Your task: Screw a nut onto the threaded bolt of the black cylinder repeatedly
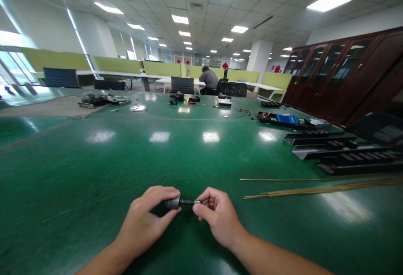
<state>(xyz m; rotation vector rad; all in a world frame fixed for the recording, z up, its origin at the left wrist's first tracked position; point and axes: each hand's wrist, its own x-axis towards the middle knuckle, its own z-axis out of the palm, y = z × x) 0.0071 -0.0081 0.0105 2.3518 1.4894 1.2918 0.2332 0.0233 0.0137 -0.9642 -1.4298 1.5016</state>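
Low in the middle of the view, my left hand (147, 216) grips a small dark grey cylinder (173, 203) between thumb and fingers. It looks like a small motor, but I cannot be sure. A thin dark shaft (187, 202) runs from the cylinder toward my right hand (218, 214). The thumb and forefinger of that hand pinch a small shiny metal piece (197, 202) at the shaft's far end. Whether the piece is joined to the shaft or only touching it, I cannot tell. Both hands are just above the green tabletop (110, 166).
Thin brass-coloured rods (292, 191) lie to the right. Beyond them are black metal channels (340, 149) and a black tray with blue parts (287, 119). Electronic parts (94, 98) sit at the far left, a white box (224, 102) at the back. Far off, a person (209, 79) sits.
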